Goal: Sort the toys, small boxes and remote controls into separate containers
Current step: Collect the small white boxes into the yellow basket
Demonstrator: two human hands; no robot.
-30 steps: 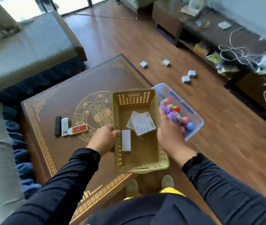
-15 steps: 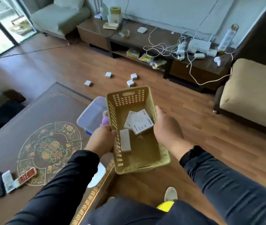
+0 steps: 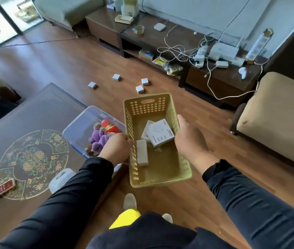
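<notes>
Head view: both hands' grip clamps basket [image 3: 153, 108] — four small boxes [image 3: 140, 88] scattered beyond.

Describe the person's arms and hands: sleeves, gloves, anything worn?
Both arms wear long, dark, close-fitting sleeves that end at the wrists; the right sleeve shows horizontal creases, the left sleeve a slight sheen. The left hand and right hand are bare: no gloves, and no rings, watch or markings show in this view.
</notes>
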